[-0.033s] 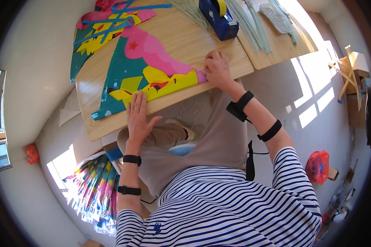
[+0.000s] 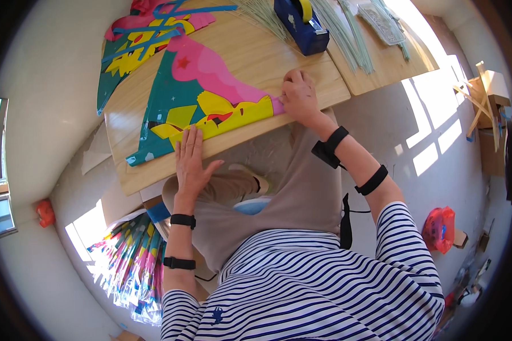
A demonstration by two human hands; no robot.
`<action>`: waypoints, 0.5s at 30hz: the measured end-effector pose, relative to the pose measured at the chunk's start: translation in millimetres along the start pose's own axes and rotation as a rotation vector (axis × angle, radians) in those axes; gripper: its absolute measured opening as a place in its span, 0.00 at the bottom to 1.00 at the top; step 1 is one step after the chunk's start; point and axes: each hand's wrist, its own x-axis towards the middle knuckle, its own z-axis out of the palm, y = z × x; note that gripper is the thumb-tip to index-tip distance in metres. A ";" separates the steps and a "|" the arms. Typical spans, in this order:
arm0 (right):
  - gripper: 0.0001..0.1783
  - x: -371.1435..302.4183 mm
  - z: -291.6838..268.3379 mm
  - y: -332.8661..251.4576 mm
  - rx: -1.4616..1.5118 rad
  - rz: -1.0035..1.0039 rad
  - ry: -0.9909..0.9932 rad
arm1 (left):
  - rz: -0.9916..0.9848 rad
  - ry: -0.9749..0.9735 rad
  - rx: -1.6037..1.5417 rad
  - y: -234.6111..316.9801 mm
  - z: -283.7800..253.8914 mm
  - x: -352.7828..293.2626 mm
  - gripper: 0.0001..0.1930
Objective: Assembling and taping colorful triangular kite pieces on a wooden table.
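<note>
A printed kite sail (image 2: pixel 227 79) in pink, teal and yellow lies on the wooden table, its near edge folded over into a straight yellow band along the table's front edge. My left hand (image 2: pixel 191 162) is open, fingers stretched out together and thumb apart, with the fingertips resting on the folded edge towards its left end. At the narrow right end, my right hand (image 2: pixel 299 96) is closed, its bent fingers pinching the pink tip. The fingertips there partly hide the tip.
Behind lies another printed sheet (image 2: pixel 132 54) with blue ribbons (image 2: pixel 148 42) across it. A blue tape dispenser (image 2: pixel 308 31), thin pale rods (image 2: pixel 344 42) and a clear tray (image 2: pixel 381 25) stand at the back right. Bagged colourful bundles (image 2: pixel 133 264) sit low at left; a red bag (image 2: pixel 438 230) is on the floor.
</note>
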 end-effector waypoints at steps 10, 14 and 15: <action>0.43 -54.4 6.0 -103.0 -0.123 -0.335 -0.105 | -0.028 -0.001 0.009 2.7 2.3 -1.3 0.56; 0.55 -61.1 34.3 -102.1 -0.157 -0.369 -0.251 | -0.012 -0.022 0.004 5.3 -0.2 5.0 0.56; 0.56 -60.2 33.8 -96.8 -0.162 -0.349 -0.231 | -0.012 -0.023 0.006 5.7 -0.7 5.1 0.56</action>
